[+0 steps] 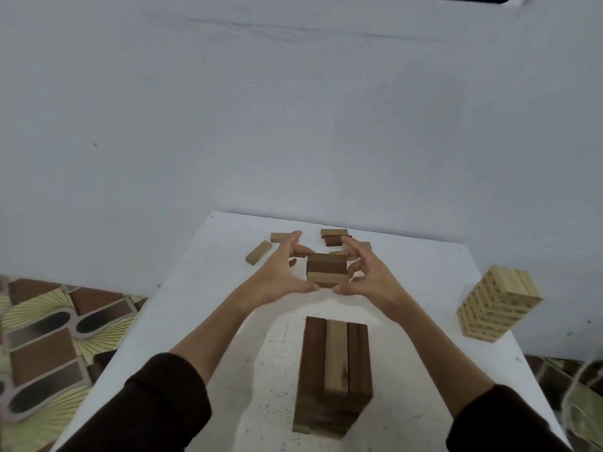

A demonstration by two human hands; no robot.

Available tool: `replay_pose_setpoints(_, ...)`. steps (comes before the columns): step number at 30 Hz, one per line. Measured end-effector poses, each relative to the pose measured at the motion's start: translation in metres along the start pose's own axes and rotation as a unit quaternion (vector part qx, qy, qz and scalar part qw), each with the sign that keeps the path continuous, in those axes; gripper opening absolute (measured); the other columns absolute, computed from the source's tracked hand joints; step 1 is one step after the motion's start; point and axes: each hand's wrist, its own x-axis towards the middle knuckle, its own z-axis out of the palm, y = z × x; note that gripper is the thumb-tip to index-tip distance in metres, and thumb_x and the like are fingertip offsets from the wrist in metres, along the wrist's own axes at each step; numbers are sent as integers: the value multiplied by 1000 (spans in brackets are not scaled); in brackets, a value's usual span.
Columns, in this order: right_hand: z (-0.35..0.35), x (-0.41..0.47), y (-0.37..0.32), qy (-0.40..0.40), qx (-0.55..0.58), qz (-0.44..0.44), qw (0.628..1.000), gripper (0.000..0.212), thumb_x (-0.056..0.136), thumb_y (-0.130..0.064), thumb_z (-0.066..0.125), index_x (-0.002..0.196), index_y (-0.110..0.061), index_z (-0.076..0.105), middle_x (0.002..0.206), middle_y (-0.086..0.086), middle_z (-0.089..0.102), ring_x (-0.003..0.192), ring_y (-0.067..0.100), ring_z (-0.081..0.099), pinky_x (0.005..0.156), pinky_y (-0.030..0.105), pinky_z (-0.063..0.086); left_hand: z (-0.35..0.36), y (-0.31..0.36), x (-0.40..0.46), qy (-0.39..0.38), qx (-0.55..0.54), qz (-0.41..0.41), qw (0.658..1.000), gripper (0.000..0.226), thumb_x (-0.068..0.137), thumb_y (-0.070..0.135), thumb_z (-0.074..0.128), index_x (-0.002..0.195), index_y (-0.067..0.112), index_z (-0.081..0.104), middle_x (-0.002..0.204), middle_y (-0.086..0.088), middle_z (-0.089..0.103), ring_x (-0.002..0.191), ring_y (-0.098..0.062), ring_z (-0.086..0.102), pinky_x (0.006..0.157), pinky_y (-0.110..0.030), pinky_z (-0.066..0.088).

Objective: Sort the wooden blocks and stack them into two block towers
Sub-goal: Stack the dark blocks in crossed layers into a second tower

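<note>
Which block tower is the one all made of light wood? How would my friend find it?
Start at the white table and look to its right edge, away from the two hands. The pale block tower stands there alone. Unlike the dark-and-light tower nearest the person, every block in it is the same pale wood, with small dark print on its sides.

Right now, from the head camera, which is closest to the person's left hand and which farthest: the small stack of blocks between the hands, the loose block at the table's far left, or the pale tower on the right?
From the left hand:
1. Small stack of blocks, held between both hands.
2. Loose block, just beyond, far left.
3. Pale tower, far across at the table's right edge.
</note>
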Motion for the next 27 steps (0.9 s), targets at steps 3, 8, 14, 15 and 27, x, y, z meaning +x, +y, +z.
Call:
replay_pose_setpoints(3,-5,-17,-35,16,60,-48,997,82,70,1,78,136,-30,40,116,-6,53,100,11,59,81,25,52,-13,32,-17,8,-64,36,997,97,72,6,81,146,23,20,126,2,52,125,-13,46,110,-22,32)
replay_pose_setpoints(8,-5,-59,-79,38,93,-99,990,86,63,-17,76,139,-32,37,114,-3,51,98,1,60,84,26,51,-18,72,-55,-2,-119,87,989,95,73,2,78,145,26,21,125,-2,54,123,-13,49,114,-28,31)
replay_pose_setpoints(14,6,-104,-81,27,56,-123,990,87,56,-32,78,135,-39,39,107,-25,57,115,8,53,110,45,35,-10,78,-102,-25,-122,113,986,96,61,18,79,139,33,26,123,0,55,121,-8,50,114,-32,32)
replay_pose_setpoints(15,8,-110,-79,23,55,-124,991,85,58,-29,78,134,-40,40,108,-25,57,117,10,52,111,47,33,-7,76,-108,-30,-119,112,986,97,60,20,80,140,33,27,123,0,55,121,-7,50,114,-33,32)
replay_pose_setpoints(27,26,-140,-65,4,40,-88,995,87,57,-35,75,135,-44,38,122,-6,49,125,14,45,116,46,25,3,65,-143,-50,-101,89,990,99,61,18,76,144,29,23,122,3,53,121,-5,49,115,-33,30)
